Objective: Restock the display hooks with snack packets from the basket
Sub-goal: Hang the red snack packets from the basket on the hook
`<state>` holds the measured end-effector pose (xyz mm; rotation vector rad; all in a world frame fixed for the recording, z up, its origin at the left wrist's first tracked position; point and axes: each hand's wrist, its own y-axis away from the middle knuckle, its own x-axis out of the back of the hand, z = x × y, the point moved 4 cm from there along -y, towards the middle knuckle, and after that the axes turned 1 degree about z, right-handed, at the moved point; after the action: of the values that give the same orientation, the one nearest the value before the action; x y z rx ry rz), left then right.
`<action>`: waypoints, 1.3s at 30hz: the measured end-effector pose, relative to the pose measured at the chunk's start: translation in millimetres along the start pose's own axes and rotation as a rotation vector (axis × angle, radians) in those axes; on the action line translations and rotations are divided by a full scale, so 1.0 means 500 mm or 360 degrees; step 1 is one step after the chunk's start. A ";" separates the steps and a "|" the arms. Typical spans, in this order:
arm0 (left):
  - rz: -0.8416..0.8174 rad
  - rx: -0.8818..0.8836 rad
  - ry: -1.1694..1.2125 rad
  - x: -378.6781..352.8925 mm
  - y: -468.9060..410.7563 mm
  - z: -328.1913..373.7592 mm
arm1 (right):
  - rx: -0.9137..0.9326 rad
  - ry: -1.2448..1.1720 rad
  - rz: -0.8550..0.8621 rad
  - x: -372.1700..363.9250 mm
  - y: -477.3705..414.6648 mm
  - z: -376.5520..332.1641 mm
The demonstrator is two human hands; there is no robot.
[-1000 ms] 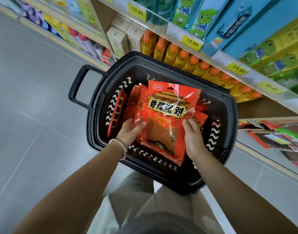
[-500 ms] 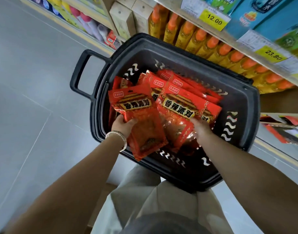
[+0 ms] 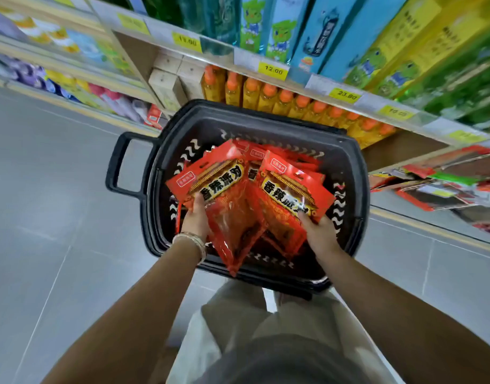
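Note:
A black plastic basket (image 3: 357, 173) stands on the floor in front of me, holding several red snack packets (image 3: 277, 151). My left hand (image 3: 195, 217) grips one red packet (image 3: 227, 206) by its left side, lifted and tilted over the basket. My right hand (image 3: 318, 234) grips another red packet (image 3: 291, 198) at its lower right edge, also raised above the pile. The two held packets overlap in the middle.
Store shelving runs across the top, with orange-capped yellow bottles (image 3: 282, 102) just behind the basket and price tags (image 3: 273, 71) on the shelf edge. Hanging packets on a display (image 3: 443, 187) sit low at the right. Grey tiled floor (image 3: 49, 203) lies to the left.
Both hands went from resting on the pile to gripping a packet each and lifting them. The view has tilted upward, showing more of the shelves.

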<state>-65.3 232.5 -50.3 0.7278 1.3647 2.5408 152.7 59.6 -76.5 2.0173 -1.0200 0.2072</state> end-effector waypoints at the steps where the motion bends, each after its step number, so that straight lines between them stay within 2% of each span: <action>1: -0.0037 -0.0061 -0.0014 -0.004 0.018 0.016 | 0.0037 -0.0038 0.0024 0.019 0.012 -0.006; 5: -0.0200 -0.0359 0.0092 -0.044 0.104 0.079 | 0.0246 -0.0209 0.0043 0.104 0.061 -0.035; 10: -0.0415 -0.0698 0.0066 -0.129 0.257 0.127 | 0.0621 -0.0466 0.0190 0.267 0.122 -0.068; 16: -0.0367 -0.1271 0.0135 -0.272 0.492 0.138 | 0.0892 -0.0561 0.0505 0.531 0.194 -0.019; 25: -0.0605 -0.1649 0.0181 -0.529 0.782 0.160 | 0.1087 -0.0602 0.0975 0.922 0.260 0.049; 28: -0.0596 -0.1789 0.0207 -0.593 0.875 0.199 | 0.1121 -0.0652 0.1160 1.040 0.270 0.048; 31: -0.0737 -0.1892 0.0231 -0.654 0.965 0.243 | 0.1172 -0.0687 0.1256 1.148 0.278 0.027; 35: -0.0711 -0.2032 0.0309 -0.724 1.058 0.317 | 0.1308 -0.0687 0.1441 1.276 0.280 -0.020; 39: -0.0729 -0.2165 0.0448 -0.785 1.131 0.401 | 0.1447 -0.0745 0.1510 1.391 0.262 -0.092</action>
<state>419.5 -84.2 372.5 -0.1966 -0.3306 2.4330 522.2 -354.8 364.7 2.1883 -2.4861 0.8444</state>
